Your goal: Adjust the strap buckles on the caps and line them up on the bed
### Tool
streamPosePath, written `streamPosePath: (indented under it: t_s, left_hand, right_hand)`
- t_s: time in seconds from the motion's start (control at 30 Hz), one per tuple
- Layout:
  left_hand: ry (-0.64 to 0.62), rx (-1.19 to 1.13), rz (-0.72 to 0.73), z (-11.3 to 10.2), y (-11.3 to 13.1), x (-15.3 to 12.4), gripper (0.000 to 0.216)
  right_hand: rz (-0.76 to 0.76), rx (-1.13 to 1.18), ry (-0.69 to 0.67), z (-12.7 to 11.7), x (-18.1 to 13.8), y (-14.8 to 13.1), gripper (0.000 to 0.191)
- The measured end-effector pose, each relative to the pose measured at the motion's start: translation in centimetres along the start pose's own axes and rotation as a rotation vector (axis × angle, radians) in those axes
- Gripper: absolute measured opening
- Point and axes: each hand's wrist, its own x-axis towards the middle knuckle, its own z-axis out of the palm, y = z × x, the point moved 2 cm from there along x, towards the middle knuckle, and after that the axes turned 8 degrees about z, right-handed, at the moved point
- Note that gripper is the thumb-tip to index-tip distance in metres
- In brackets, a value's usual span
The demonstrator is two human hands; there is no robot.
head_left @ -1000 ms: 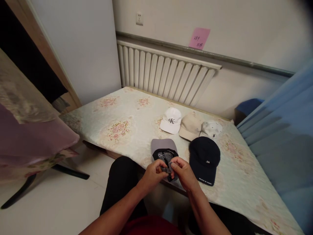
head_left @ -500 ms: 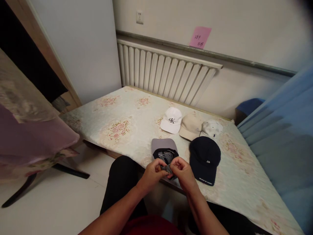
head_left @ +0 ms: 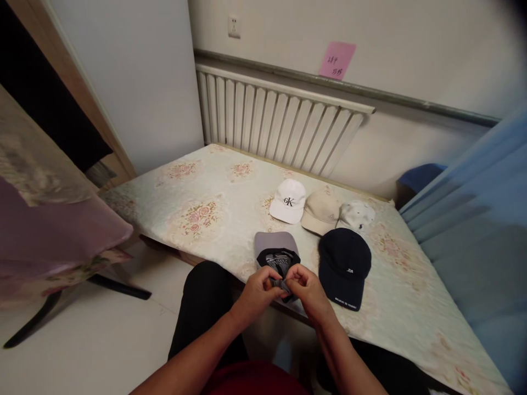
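A grey cap (head_left: 276,241) lies upside down at the bed's near edge, its brim pointing away from me and its dark lining showing. My left hand (head_left: 260,291) pinches the strap at the back of this cap. From the other side my right hand (head_left: 307,288) grips the same strap, its fingertips close to those of the left. The fingers partly cover the strap, so its fastening is hard to make out. Just right of my right hand rests a dark navy cap (head_left: 345,263), brim toward me.
Behind these sit a white cap (head_left: 288,197) with black letters, a beige cap (head_left: 321,211) and a pale cap (head_left: 357,215). All lie on a floral-covered bed (head_left: 230,203). A radiator (head_left: 272,115) lines the wall; a blue curtain (head_left: 465,219) hangs at the right.
Both hands stay at the cap's strap with only a slight shift of the fingers. The caps stay where they were.
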Motion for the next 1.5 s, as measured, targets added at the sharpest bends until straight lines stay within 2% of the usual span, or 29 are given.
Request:
streamPosePath:
  t_s: [0.3, 0.7, 1.07, 1.27, 1.37, 1.5]
  left_hand:
    - [-0.029, 0.107, 0.054, 0.3, -0.3, 0.1, 0.021]
    - [-0.046, 0.257, 0.221, 0.7, -1.0, 0.1, 0.011]
    - [-0.089, 0.277, 0.225, 0.5, -1.0, 0.0, 0.009]
    - [-0.074, 0.259, 0.219, 0.5, -1.1, -0.1, 0.008]
    - [-0.051, 0.250, 0.191, 0.2, -1.3, -0.1, 0.011]
    - [-0.043, 0.226, 0.140, -0.1, -1.5, 0.0, 0.015]
  right_hand:
    - [0.046, -0.044, -0.006, -0.3, 0.3, 0.4, 0.009]
    - [0.105, -0.171, -0.055, -0.6, 0.1, -0.7, 0.003]
    - [0.060, -0.249, 0.005, -0.2, -0.3, -0.8, 0.009]
    - [0.019, -0.277, 0.053, -0.3, -0.3, -0.6, 0.005]
    - [0.037, -0.269, 0.025, -0.5, -0.3, -0.3, 0.003]
    - [0.031, -0.226, -0.044, -0.8, -0.6, 0.2, 0.013]
